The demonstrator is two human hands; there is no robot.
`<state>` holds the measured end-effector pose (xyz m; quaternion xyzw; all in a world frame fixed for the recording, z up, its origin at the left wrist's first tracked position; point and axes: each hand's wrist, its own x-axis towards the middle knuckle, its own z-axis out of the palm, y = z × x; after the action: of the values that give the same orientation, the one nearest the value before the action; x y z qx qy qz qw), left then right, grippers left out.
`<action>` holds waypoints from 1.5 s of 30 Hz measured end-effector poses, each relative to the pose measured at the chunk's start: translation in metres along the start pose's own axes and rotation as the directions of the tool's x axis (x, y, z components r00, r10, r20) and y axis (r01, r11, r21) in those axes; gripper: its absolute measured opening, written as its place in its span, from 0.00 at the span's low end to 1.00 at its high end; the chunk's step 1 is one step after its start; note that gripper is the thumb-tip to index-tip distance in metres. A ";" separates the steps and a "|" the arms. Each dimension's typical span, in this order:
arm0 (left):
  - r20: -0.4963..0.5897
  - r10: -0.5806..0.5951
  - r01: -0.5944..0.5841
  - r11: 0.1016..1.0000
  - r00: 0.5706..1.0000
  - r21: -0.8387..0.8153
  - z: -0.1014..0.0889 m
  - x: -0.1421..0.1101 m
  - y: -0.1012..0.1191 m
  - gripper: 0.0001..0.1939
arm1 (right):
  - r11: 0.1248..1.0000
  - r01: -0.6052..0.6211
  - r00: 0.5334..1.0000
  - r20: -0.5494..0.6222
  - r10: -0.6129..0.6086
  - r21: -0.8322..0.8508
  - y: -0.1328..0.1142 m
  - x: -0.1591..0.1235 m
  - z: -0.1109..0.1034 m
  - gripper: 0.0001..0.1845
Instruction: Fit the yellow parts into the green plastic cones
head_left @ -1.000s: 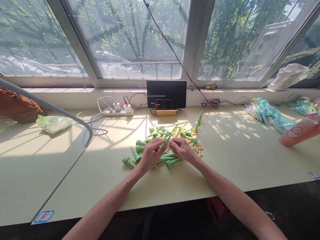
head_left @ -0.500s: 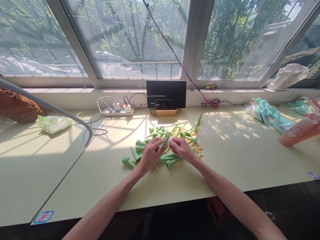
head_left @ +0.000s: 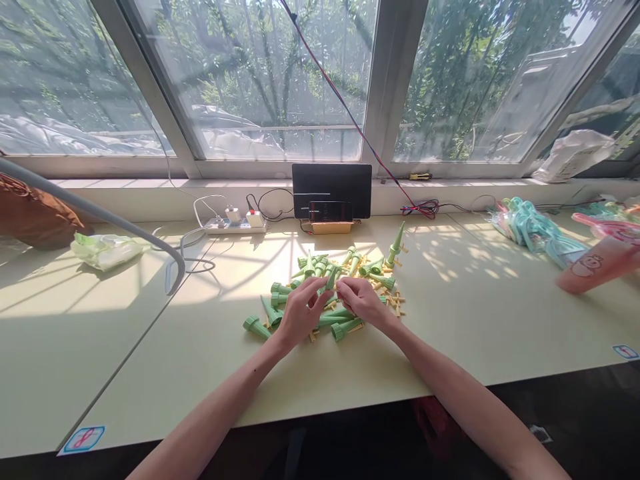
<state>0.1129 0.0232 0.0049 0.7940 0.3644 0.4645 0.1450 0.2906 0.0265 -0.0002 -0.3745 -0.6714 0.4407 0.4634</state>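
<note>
Pinching a green cone (head_left: 331,277) between thumb and fingers, the left hand (head_left: 300,308) had its grip right over a spread of other green cones (head_left: 344,329)! That cone pointed upward, leaning slightly, its lower end screened by the fingers. And there, just beside it, came the right hand (head_left: 365,299), fingers curled in; from where I stood, I couldn't tell whether that grip had anything in it. All about both hands, cones lay scattered on the pale surface (head_left: 480,320), yellow pieces (head_left: 399,302) mixed among them. One tilted cone (head_left: 395,248) stuck up at the far right! Behind everything, a phone (head_left: 330,211) sat before a dark screen (head_left: 332,181).
</note>
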 end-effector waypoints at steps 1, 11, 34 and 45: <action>-0.004 -0.010 0.010 1.000 1.000 0.003 0.000 0.000 0.000 0.12 | 1.000 0.001 1.000 -0.005 -0.001 -0.003 0.000 0.000 0.000 0.22; -0.024 -0.015 0.016 1.000 1.000 0.001 -0.002 0.001 0.006 0.14 | 0.995 -0.012 0.998 -0.055 0.017 0.094 -0.003 0.000 -0.002 0.23; 0.033 0.021 -0.022 0.999 0.999 0.040 0.000 -0.002 -0.002 0.14 | 0.983 0.061 0.993 -0.092 -0.078 -0.174 -0.001 -0.003 -0.003 0.23; 0.063 -0.095 0.098 0.993 0.994 -0.060 0.000 -0.004 0.000 0.14 | 0.937 0.142 0.980 -0.090 -0.179 -0.319 -0.001 -0.003 -0.003 0.21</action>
<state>0.1117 0.0202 0.0027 0.7841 0.3830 0.4441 0.2031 0.2944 0.0238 0.0000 -0.4120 -0.7321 0.2674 0.4719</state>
